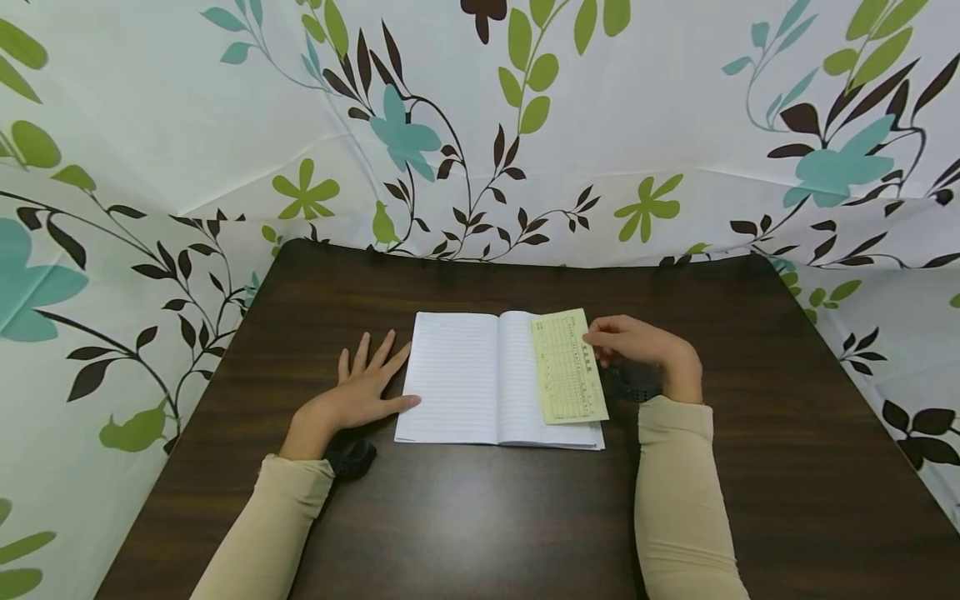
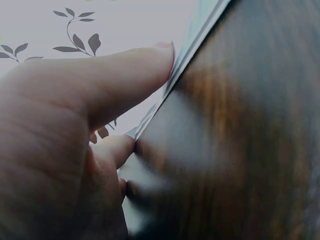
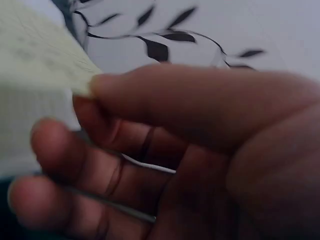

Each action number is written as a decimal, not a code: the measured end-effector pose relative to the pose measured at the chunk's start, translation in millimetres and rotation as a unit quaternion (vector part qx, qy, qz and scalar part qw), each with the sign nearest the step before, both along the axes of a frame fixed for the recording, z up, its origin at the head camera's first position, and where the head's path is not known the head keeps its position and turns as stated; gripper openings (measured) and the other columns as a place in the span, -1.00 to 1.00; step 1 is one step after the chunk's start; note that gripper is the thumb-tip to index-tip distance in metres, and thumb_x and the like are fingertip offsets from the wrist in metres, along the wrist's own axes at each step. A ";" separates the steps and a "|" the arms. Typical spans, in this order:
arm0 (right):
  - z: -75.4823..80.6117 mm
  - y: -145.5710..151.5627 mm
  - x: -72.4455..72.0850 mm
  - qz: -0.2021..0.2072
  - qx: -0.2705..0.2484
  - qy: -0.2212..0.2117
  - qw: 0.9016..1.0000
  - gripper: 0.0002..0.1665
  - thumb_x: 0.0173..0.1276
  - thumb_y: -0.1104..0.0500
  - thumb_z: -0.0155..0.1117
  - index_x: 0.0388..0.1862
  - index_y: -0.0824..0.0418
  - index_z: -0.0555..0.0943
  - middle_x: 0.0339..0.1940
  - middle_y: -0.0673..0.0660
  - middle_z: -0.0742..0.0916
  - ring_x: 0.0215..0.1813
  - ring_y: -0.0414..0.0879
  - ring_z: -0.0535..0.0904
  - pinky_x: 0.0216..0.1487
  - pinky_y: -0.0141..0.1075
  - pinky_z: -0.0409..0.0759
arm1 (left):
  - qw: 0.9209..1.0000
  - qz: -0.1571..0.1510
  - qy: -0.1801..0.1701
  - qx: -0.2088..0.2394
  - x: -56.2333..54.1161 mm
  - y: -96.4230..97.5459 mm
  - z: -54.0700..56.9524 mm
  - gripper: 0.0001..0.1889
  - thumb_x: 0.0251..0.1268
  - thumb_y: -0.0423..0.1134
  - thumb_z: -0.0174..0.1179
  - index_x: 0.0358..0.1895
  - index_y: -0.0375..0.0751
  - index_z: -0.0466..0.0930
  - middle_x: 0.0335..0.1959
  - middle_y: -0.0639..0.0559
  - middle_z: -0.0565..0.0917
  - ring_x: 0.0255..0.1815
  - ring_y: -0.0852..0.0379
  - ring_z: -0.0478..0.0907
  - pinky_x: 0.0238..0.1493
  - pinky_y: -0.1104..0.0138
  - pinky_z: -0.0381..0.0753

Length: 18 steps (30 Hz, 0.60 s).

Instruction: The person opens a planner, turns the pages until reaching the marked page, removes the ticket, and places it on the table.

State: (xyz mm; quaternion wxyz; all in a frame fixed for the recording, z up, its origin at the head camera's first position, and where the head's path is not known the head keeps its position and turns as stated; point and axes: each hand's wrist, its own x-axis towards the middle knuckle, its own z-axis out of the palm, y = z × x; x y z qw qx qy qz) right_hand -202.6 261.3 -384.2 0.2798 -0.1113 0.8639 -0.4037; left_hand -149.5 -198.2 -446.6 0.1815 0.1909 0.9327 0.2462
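Observation:
An open notebook [image 1: 450,379] with lined white pages lies on the dark wooden table. Over its right page is a yellow printed slip of paper [image 1: 566,367], and my right hand [image 1: 637,343] pinches the slip's right edge between thumb and index finger. In the right wrist view the thumb presses on the yellow paper [image 3: 50,55], the other fingers loosely bent below. My left hand [image 1: 360,396] rests with fingers spread at the notebook's left side, its thumb touching the left page. The left wrist view shows that thumb [image 2: 130,75] against the notebook's edge.
The dark wooden table [image 1: 465,525] reaches back to a white cloth [image 1: 465,167] patterned with leaves and flowers, which also hangs at both sides. A black wrist strap [image 1: 351,458] sits at the left wrist, another [image 1: 637,387] at the right.

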 end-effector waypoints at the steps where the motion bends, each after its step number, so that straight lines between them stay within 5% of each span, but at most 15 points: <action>1: 1.0 4.8 1.0 -0.006 -0.010 0.004 1.000 -0.64 0.68 0.04 0.08 -0.18 0.34 0.52 -0.39 0.15 0.58 -0.31 -0.02 0.53 -0.24 -0.21 0.54 | 1.000 0.000 0.000 -0.001 0.3 0.2 0.3 0.00 0.44 0.34 0.11 0.74 0.02 -0.16 0.76 -0.23 -0.34 0.69 -0.45 -0.63 0.48 -0.46 -0.66; 18: 3.3 81.7 15.1 -0.098 -0.034 0.040 0.994 -0.50 0.72 -0.05 -0.02 0.03 0.42 0.54 -0.32 0.02 0.64 -0.25 -0.11 0.57 -0.11 -0.30 0.63 | 1.000 -0.002 0.002 0.027 2.2 0.5 0.4 0.01 0.44 0.33 0.14 0.74 0.01 -0.16 0.76 -0.23 -0.36 0.69 -0.44 -0.66 0.48 -0.42 -0.71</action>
